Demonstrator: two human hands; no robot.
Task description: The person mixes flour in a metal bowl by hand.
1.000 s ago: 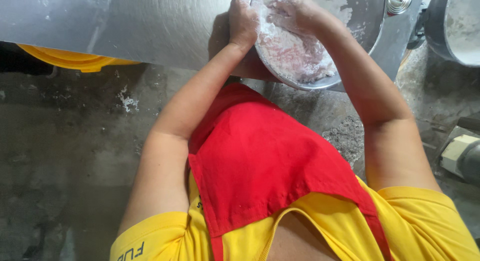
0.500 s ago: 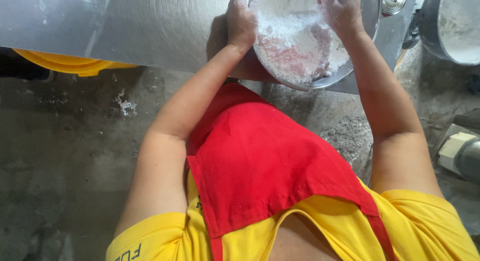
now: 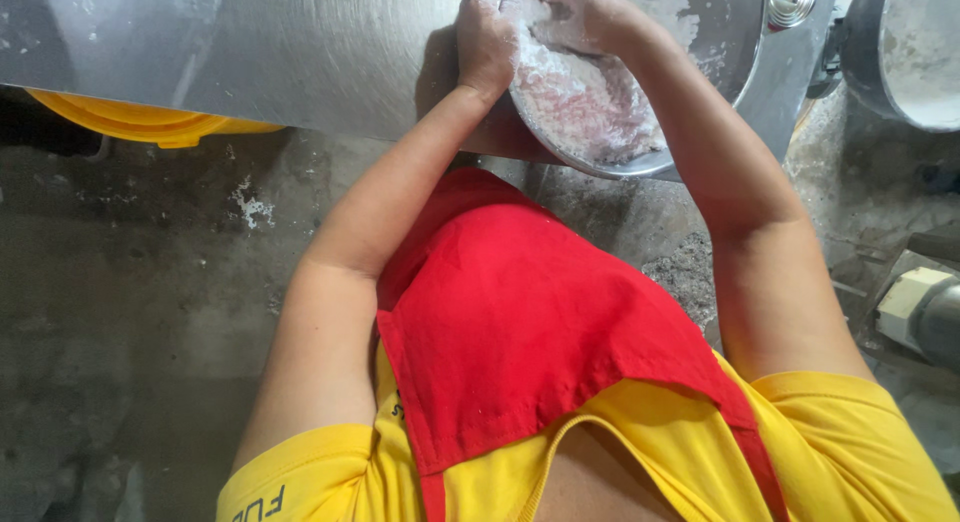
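A round metal bowl sits at the near edge of a steel counter, holding white flour and pinkish dough. My left hand clasps the bowl's left rim. My right hand, coated in flour, is pressed down into the flour at the bowl's far side, with its fingers curled in the mass. I wear a yellow shirt with a red apron over it.
A second metal pot dusted white stands at the top right. A small metal lid or tin lies on the counter beside the bowl. A yellow tub is under the counter at left. A pipe fitting sticks out at right above the rough concrete floor.
My right hand moved from the bowl's right rim back into the flour toward the middle. My left hand kept its hold on the rim.
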